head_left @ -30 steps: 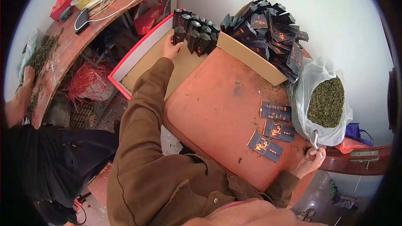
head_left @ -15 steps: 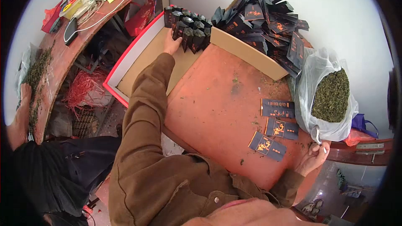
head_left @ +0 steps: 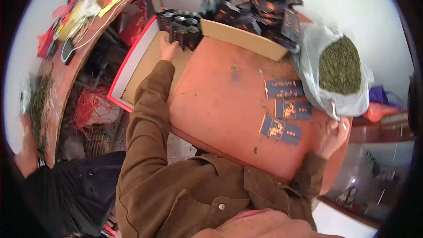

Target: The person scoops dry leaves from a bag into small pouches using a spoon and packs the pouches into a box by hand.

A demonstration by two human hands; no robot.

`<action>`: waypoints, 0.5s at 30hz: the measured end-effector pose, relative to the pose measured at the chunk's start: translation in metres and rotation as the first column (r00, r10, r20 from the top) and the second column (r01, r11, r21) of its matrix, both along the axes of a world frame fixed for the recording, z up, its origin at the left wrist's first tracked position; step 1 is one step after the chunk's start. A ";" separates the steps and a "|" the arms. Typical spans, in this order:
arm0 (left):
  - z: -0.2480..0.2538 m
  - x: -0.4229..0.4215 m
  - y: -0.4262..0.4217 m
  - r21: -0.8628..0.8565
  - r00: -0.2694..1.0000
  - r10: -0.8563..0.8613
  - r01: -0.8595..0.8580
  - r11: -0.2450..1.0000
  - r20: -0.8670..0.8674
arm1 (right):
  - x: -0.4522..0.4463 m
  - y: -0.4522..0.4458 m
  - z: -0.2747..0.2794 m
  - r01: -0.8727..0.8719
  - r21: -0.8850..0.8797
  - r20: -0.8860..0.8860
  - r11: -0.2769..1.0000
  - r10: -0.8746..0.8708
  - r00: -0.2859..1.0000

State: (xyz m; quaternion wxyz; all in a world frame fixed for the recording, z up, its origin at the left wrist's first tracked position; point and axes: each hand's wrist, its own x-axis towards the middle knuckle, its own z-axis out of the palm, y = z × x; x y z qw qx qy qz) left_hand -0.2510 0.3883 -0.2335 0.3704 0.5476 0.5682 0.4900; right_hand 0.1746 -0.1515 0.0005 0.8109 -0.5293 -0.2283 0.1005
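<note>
Inside the cardboard box at the upper left, my left hand is just below a cluster of upright dark packets. Its thumb and fingers are apart with nothing visible between them; whether a fingertip touches a packet is unclear. My right hand, at the table's right edge, is closed around the handle of a metal spoon. The spoon lies against the lower side of a clear plastic bag full of dried green leaves. Three flat dark packets with orange print lie left of that hand.
A heap of dark packets stands behind the box's cardboard flap. On the left, another table bears loose leaves, a cable and a phone-like device. Another person's arm rests there. Red shredded strips lie below.
The view has shifted, so the tabletop things appear higher. My left hand has drawn slightly back from the packets, its fingers apart. My right hand still holds the spoon beside the bag.
</note>
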 end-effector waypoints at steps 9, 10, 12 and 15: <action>0.153 0.023 -0.110 0.238 0.948 -0.282 0.242 0.940 0.150 | -0.010 0.008 0.006 -0.143 0.113 0.042 0.983 0.139 0.989; 0.165 0.031 -0.119 0.296 0.939 -0.333 0.294 0.909 0.087 | -0.012 0.009 0.008 -0.168 0.129 0.041 0.977 0.164 0.986; 0.207 0.060 -0.168 0.257 0.892 -0.452 0.435 0.863 0.010 | -0.017 0.010 0.010 -0.179 0.138 0.024 0.974 0.177 0.984; 0.225 0.115 -0.225 0.323 0.760 -0.615 0.648 0.690 -0.213 | -0.020 0.009 0.011 -0.217 0.151 0.027 0.964 0.216 0.976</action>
